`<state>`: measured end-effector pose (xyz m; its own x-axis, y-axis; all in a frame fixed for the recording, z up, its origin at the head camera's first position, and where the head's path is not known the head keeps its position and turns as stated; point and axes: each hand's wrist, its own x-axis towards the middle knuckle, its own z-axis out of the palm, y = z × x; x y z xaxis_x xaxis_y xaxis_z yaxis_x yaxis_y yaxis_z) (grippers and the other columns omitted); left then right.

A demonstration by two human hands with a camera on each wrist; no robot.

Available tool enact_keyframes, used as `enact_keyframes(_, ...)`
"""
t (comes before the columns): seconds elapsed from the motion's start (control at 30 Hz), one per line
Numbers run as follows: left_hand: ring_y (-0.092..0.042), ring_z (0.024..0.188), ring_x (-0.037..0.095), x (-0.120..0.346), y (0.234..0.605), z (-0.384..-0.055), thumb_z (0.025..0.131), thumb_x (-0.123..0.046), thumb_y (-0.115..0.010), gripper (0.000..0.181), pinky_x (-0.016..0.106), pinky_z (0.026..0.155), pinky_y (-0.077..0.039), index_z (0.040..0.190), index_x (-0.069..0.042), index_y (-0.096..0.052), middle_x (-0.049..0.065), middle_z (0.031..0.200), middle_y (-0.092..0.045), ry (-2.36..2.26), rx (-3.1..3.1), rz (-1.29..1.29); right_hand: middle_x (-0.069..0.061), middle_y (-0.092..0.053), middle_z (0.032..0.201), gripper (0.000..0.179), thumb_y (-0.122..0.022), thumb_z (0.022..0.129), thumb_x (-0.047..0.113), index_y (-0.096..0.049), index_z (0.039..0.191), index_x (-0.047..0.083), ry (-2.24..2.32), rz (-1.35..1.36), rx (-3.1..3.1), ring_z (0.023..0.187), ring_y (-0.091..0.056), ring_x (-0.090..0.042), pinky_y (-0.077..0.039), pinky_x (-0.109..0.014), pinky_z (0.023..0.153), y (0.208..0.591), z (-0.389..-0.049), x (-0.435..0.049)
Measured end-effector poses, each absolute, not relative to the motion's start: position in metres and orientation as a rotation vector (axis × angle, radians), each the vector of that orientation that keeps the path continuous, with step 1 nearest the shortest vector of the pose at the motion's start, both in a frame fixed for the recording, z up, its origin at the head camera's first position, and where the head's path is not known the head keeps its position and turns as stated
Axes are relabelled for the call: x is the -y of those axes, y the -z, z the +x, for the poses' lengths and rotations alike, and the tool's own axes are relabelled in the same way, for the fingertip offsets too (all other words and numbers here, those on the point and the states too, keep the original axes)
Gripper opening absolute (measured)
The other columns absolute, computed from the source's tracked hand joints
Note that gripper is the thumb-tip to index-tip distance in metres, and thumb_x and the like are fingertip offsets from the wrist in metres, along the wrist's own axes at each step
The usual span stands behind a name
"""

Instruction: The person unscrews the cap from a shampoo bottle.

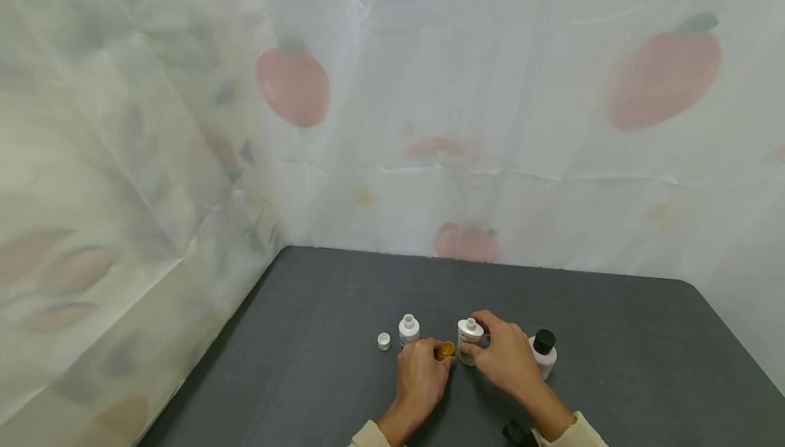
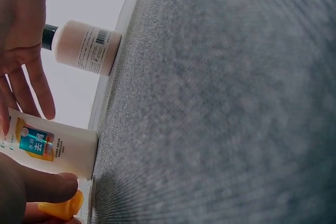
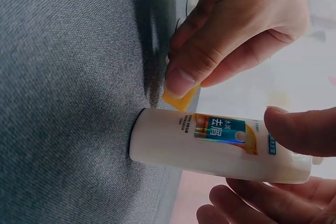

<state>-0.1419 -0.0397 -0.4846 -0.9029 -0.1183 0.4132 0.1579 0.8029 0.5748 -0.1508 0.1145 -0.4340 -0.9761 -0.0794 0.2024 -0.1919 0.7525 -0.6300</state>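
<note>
Between thumb and fingers, my left hand [image 1: 420, 373] pinches an orange-yellow cap [image 1: 445, 349] low over the table, close beside a white shampoo bottle [image 1: 469, 338]. That bottle stands upright with its neck uncovered; a teal and orange label [image 3: 223, 129] shows in the right wrist view. My right hand [image 1: 505, 355] holds it near the top, thumb on one face and fingers on the other side. Just beyond my left hand is a smaller white bottle [image 1: 409, 328], also uncapped, its lower part hidden by that hand. A small white cap [image 1: 383, 341] lies left of it.
A pale pink bottle with a black cap [image 1: 543, 351] stands right of my right hand. Near my right wrist is a black object [image 1: 516, 432], partly hidden by the sleeve. The dark grey table [image 1: 319, 297] meets patterned curtains [image 1: 392, 208] at the back and left.
</note>
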Motion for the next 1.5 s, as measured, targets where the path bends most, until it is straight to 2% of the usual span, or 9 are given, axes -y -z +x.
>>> enact_keyframes(0.3,-0.074,0.071,0.018,0.037,0.486,-0.141,0.066,-0.016,-0.098,0.025,0.034,0.065,-0.06,0.084,-0.01,-0.082,0.001,0.08,-0.078,0.866,2.612,-0.001,-0.008,-0.078,0.111,0.05,-0.09,0.082,0.019,-0.069,0.127,0.012,-1.0,0.237,2.83,0.091,-0.074,-0.025,-0.057,-0.044,0.07,0.436,-0.148,-0.117)
enact_keyframes(0.47,-0.073,0.071,0.02,0.036,0.487,-0.14,0.066,-0.016,-0.098,0.026,0.037,0.064,-0.06,0.084,-0.009,-0.081,0.002,0.078,-0.076,0.815,2.639,-0.019,-0.012,-0.077,0.118,0.055,-0.089,0.082,0.019,-0.067,0.131,0.011,-0.997,0.244,2.829,0.1,-0.074,-0.033,-0.059,-0.051,0.078,0.437,-0.146,-0.118)
enact_keyframes(0.63,-0.071,0.066,0.022,0.038,0.485,-0.138,0.064,-0.017,-0.099,0.026,0.038,0.058,-0.056,0.077,-0.011,-0.076,0.001,0.071,-0.07,0.753,2.654,-0.04,-0.014,-0.072,0.13,0.061,-0.09,0.082,0.019,-0.064,0.136,0.011,-0.99,0.245,2.825,0.114,-0.071,-0.039,-0.058,-0.058,0.089,0.433,-0.142,-0.12)
enact_keyframes(0.73,-0.072,0.07,0.021,0.04,0.481,-0.132,0.064,-0.018,-0.099,0.03,0.038,0.061,-0.057,0.083,-0.011,-0.076,0.001,0.077,-0.071,0.695,2.639,-0.079,-0.015,-0.069,0.137,0.064,-0.089,0.083,0.019,-0.062,0.141,0.012,-1.007,0.241,2.809,0.121,-0.068,-0.041,-0.057,-0.06,0.093,0.428,-0.138,-0.122)
enact_keyframes(0.87,-0.076,0.081,0.019,0.044,0.468,-0.12,0.068,-0.02,-0.099,0.039,0.037,0.069,-0.062,0.099,-0.008,-0.078,0.002,0.094,-0.076,0.66,2.58,-0.175,-0.017,-0.064,0.144,0.065,-0.086,0.087,0.019,-0.059,0.146,0.013,-1.014,0.236,2.795,0.128,-0.064,-0.043,-0.055,-0.061,0.099,0.421,-0.131,-0.127)
enact_keyframes(1.03,-0.076,0.085,0.015,0.045,0.449,-0.108,0.07,-0.02,-0.098,0.04,0.032,0.071,-0.062,0.103,-0.01,-0.077,0.001,0.101,-0.077,0.73,2.465,-0.277,-0.017,-0.065,0.143,0.066,-0.088,0.085,0.018,-0.06,0.144,0.012,-0.992,0.283,2.745,0.122,-0.068,-0.041,-0.058,-0.06,0.094,0.411,-0.123,-0.135)
enact_keyframes(1.2,-0.069,0.073,0.006,0.038,0.435,-0.1,0.069,-0.018,-0.099,0.042,0.017,0.064,-0.055,0.104,-0.01,-0.076,-0.001,0.099,-0.076,0.842,2.344,-0.376,-0.016,-0.07,0.135,0.063,-0.091,0.081,0.016,-0.064,0.138,0.012,-1.003,0.337,2.653,0.112,-0.073,-0.04,-0.061,-0.057,0.085,0.405,-0.115,-0.146)
enact_keyframes(1.27,-0.069,0.075,0.005,0.033,0.431,-0.098,0.07,-0.016,-0.098,0.044,0.013,0.065,-0.054,0.107,-0.009,-0.075,0.0,0.102,-0.075,0.884,2.303,-0.44,-0.016,-0.071,0.133,0.062,-0.091,0.08,0.016,-0.065,0.137,0.012,-1.003,0.345,2.629,0.11,-0.073,-0.04,-0.061,-0.056,0.083,0.403,-0.111,-0.151)
enact_keyframes(1.5,-0.071,0.081,0.009,0.019,0.428,-0.099,0.076,-0.017,-0.095,0.047,0.014,0.072,-0.057,0.116,-0.007,-0.073,0.002,0.106,-0.075,0.938,2.277,-0.582,-0.013,-0.074,0.127,0.059,-0.092,0.079,0.015,-0.068,0.134,0.014,-1.014,0.348,2.575,0.105,-0.075,-0.034,-0.062,-0.052,0.08,0.399,-0.104,-0.16)
